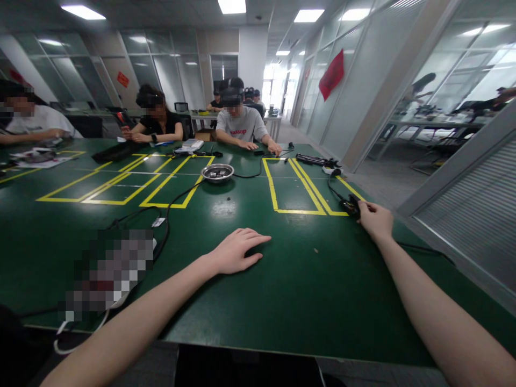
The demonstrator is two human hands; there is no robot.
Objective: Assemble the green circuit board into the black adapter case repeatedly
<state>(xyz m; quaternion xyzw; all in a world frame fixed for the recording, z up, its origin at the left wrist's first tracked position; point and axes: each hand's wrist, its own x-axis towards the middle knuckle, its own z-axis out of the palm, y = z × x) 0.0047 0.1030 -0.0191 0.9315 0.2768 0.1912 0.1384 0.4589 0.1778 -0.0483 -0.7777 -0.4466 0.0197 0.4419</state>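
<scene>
My left hand (242, 250) lies palm down on the green table (290, 301), fingers stretched out and thumb apart, with nothing in it. At the table's right side, my right hand (375, 219) has its fingers closed on a small black object with a cable (352, 206). Its exact kind is too small and dark to tell, and the fingers cover part of it. Beyond it, a black cable (331, 185) runs to a white and black item (331, 170).
Yellow tape (300, 212) marks rectangles on the table. A metal bowl (217, 172) holds small shiny pieces. At the left lies a blurred-out object (116, 269) beside black cables (166, 231). A folded black tripod-like item (316, 160) lies far right. Co-workers sit opposite, one person's hands (274, 148) on the table.
</scene>
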